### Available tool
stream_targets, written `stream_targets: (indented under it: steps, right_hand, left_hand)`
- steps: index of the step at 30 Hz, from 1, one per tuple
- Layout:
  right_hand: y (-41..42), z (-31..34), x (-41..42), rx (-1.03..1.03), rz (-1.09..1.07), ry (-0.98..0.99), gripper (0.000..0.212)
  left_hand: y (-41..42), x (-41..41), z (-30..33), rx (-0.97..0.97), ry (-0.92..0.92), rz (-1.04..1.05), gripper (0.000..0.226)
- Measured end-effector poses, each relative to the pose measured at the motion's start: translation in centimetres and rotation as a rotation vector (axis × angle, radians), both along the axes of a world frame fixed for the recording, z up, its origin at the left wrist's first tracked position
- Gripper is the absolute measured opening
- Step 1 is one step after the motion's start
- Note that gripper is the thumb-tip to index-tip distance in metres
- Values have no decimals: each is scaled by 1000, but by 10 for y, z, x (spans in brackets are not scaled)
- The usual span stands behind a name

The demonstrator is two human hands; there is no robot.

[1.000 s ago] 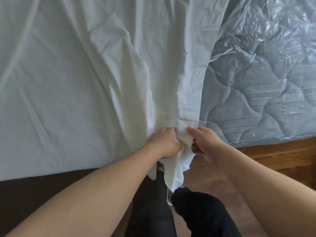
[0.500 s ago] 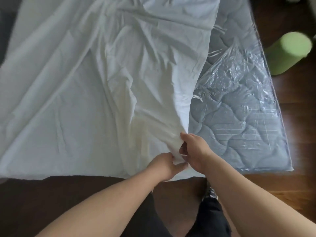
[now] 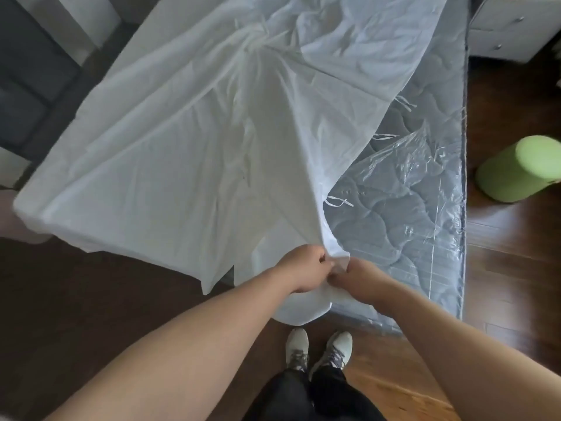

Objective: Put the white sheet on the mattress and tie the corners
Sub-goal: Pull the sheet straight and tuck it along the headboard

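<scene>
Both hands meet at the near edge of a crumpled white cotton sheet (image 3: 188, 165), side by side and almost touching. The left hand (image 3: 306, 270) has its fingers curled over a bunched fold of the cloth, and the right hand (image 3: 362, 279) pinches the same gathered edge just beside it, so the grip of each is closed on fabric. From the grip the sheet rises in a taut ridge and fans away and to the left, covering most of a grey quilted mattress (image 3: 394, 226) wrapped in clear crinkled plastic. To the right of the grip the mattress lies bare, its plastic showing. Thin white ties (image 3: 338, 202) hang off the sheet's edge just beyond the grip, lying on the plastic, with more further along that edge. Below the grip a loose flap of sheet droops over the mattress's near end toward the dark wooden floor (image 3: 91, 299). A pair of pale sneakers (image 3: 318, 349) stands on the floor directly under the grip. Far to the right, well apart, a light green foam roller (image 3: 519, 168) lies on the floor
</scene>
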State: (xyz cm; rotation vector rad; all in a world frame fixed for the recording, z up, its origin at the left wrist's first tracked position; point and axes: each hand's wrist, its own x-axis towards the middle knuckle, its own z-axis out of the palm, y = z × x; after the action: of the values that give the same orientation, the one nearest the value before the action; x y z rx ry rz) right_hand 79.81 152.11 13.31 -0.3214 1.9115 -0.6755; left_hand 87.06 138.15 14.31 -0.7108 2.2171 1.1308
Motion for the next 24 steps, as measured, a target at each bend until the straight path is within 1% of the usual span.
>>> stream_targets:
  steps: [1,3,4,6,7,9,11,13,14,15,16,17,18,19,20,21,22,23,24]
  right_hand:
    - [9,-1,2,48,16,49,10]
    - [27,-9,7,84,-40,91,11]
    - [36,-10,9,81,-95,89,13]
    - [59,-4,11,60,-269,30,15]
    - [68,2,10,34,-377,-12,16]
    - [84,14,3,-75,-602,-115,16]
    - [96,33,-6,-211,-765,-271,16]
    - [103,45,-17,-304,-844,-392,18]
    - [104,46,-20,-345,-861,-451,20]
    - [111,49,-26,-382,-852,-512,22]
    - [115,49,-31,-419,-840,-583,28]
    - [117,47,-36,-443,-830,-639,39]
    - [122,43,-39,-466,-814,-693,53]
    - [131,38,-45,-491,-794,-743,70]
    - [146,30,-54,-517,-784,-769,79]
    - [156,23,-62,-530,-769,-781,82]
    - [165,25,-65,-512,-716,-806,79]
    - [175,29,-71,-480,-677,-793,68]
    - [191,32,-81,-446,-672,-744,51]
  left_hand:
    - [6,1,1,18,8,9,30]
    - [14,6,-4,60,4,23,32]
    - [19,8,-5,67,6,26,31]
    - [31,11,-6,62,15,6,26]
    - [37,13,-6,52,14,-7,30]
    - [48,16,-9,63,-15,-30,63]
    - [61,19,-8,57,-42,-70,93]
    - [77,17,-8,-21,-57,-130,110]
    - [85,15,-4,-57,-59,-155,113]
    - [101,8,2,-82,-55,-156,108]
    - [114,2,3,-96,-50,-145,95]
    - [125,-4,3,-124,-43,-139,78]
    - [137,-10,4,-158,-37,-126,61]
    - [149,-15,2,-194,-35,-95,47]
    - [164,-20,3,-228,-21,-35,34]
    - [175,-22,4,-262,0,23,22]
    - [183,-21,4,-292,19,72,14]
    - [193,-21,3,-322,29,94,15]
    - [209,-24,4,-340,25,95,17]
